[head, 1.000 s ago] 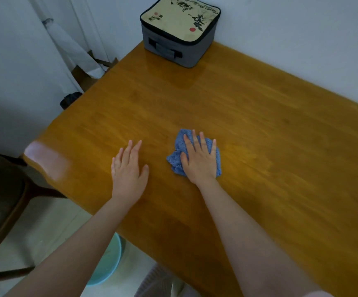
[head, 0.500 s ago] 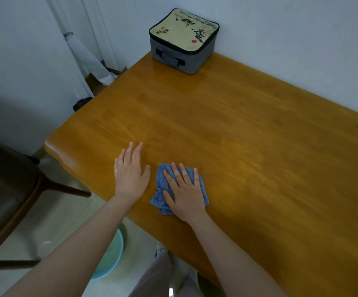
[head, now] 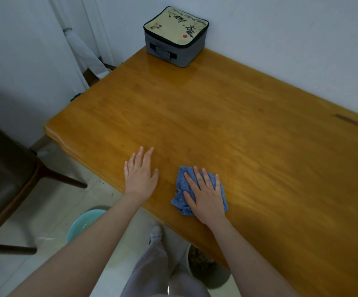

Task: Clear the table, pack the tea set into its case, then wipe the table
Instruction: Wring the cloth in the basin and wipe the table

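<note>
Under right hand (head: 206,196): blue cloth (head: 181,202), flat on table (head: 238,125).

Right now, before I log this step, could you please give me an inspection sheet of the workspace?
Surface: wooden table, glossy, with a dark mark near its far right edge.
Job's things: case closed, standing at the far corner by the wall; blue cloth bunched near the front edge.
Clutter: nothing seen.
Hands: left hand lies flat on the table and holds nothing; right hand presses flat on the blue cloth, fingers straight.
Cables: nothing seen.
Surroundings: chair at the left; teal basin on the floor; pot with dark contents on the floor, partly under the front edge.
</note>
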Available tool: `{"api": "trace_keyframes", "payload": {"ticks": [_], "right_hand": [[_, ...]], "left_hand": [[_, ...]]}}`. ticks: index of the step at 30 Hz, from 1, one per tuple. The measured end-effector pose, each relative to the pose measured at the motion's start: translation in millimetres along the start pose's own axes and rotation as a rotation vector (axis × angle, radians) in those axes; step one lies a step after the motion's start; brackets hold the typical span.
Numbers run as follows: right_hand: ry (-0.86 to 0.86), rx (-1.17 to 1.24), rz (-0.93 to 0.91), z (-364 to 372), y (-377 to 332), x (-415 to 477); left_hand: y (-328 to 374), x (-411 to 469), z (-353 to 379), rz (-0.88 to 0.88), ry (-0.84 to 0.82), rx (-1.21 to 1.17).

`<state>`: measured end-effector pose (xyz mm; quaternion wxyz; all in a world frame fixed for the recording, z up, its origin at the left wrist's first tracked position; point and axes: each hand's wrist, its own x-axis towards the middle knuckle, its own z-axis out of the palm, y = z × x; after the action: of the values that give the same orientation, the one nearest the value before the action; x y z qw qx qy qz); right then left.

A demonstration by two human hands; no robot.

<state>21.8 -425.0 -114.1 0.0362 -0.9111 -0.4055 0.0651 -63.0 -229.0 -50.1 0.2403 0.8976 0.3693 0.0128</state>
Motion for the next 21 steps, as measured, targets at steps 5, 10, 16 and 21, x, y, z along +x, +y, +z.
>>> {"api": "trace_keyframes", "payload": {"ticks": [5, 10, 16, 21], "right_hand": [[0.039, 0.019, 0.123, -11.4, -1.0, -19.2], [0.041, 0.05, 0.204, -9.3, -26.0, -31.3], [0.081, 0.064, 0.315, -13.8, -39.6, -12.7], [0.227, 0.171, 0.339, -31.4, -28.5, -5.3]], "left_hand": [[-1.6, -12.9, -2.8, -0.001, -0.005, 0.008], [0.3, -20.8, -2.9, -0.015, -0.024, -0.033], [3.0, -19.1, -8.9, -0.007, -0.026, -0.031], [5.6, -8.1, -13.2, 0.028, -0.016, -0.055]]}}
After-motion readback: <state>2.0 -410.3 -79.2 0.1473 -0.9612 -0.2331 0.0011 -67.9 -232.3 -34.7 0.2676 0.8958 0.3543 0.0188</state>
